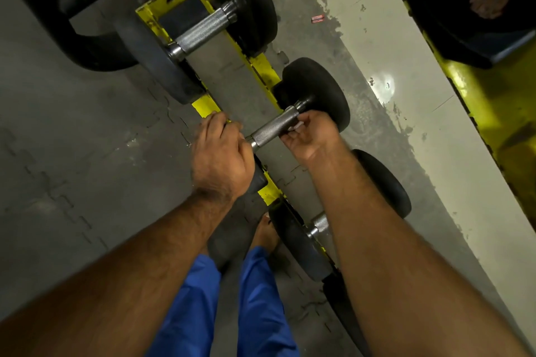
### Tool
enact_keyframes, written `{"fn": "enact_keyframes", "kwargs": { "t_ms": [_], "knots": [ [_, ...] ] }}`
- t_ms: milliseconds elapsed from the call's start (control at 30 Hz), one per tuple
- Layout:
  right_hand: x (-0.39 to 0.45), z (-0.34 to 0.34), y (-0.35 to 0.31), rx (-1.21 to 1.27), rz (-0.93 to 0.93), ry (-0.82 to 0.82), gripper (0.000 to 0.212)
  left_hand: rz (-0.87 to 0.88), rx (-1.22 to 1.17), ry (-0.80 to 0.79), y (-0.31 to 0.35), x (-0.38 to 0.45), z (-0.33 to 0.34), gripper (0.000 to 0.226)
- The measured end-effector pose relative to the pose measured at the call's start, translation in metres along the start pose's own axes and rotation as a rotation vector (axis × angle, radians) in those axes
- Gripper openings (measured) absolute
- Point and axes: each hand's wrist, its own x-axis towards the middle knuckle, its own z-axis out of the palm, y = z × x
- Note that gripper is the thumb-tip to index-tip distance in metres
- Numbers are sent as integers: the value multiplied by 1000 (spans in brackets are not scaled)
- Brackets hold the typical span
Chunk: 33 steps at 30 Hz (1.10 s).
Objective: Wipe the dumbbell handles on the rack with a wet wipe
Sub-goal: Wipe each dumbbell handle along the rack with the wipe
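Handle (pixel 274 130): knurled steel, middle dumbbell, lying across the yellow rack (pixel 262 66). Wipe (pixel 296 126): a white scrap, which we pinched against the handle's far end in our right hand (pixel 310 139). Our left hand (pixel 220 156) curled over the near head. Larger dumbbell (pixel 203 30) beyond; another (pixel 319 224) nearer. Grey floor (pixel 72 139) beneath.

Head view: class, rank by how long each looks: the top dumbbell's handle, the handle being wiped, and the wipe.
1. Top dumbbell's handle
2. Handle being wiped, partly hidden by hands
3. Wipe, only a scrap shows
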Motion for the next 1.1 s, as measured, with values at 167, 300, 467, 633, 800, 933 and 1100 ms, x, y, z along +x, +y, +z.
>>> {"fn": "enact_keyframes", "kwargs": {
  "t_ms": [167,300,467,633,800,933,1100],
  "knots": [
    [-12,0,27,-33,-11,-49,21,-9,-5,10,0,-1,0,32],
    [-11,-5,10,104,-22,-82,22,-6,-8,6,1,-1,1,32],
    [-21,-2,44,-41,-12,-116,21,-16,-21,10,1,0,0,34],
    [-15,-4,22,108,-73,-77,21,-25,-13,1,0,-1,2,37],
    [-29,-2,45,-178,23,-155,20,-44,-12,9,3,-1,1,42],
    [-12,4,27,-13,-77,-37,17,-35,-7,12,3,-2,2,43],
    [-17,2,39,-180,55,-105,8,-31,-6,5,3,-2,1,45]
  ]
}}
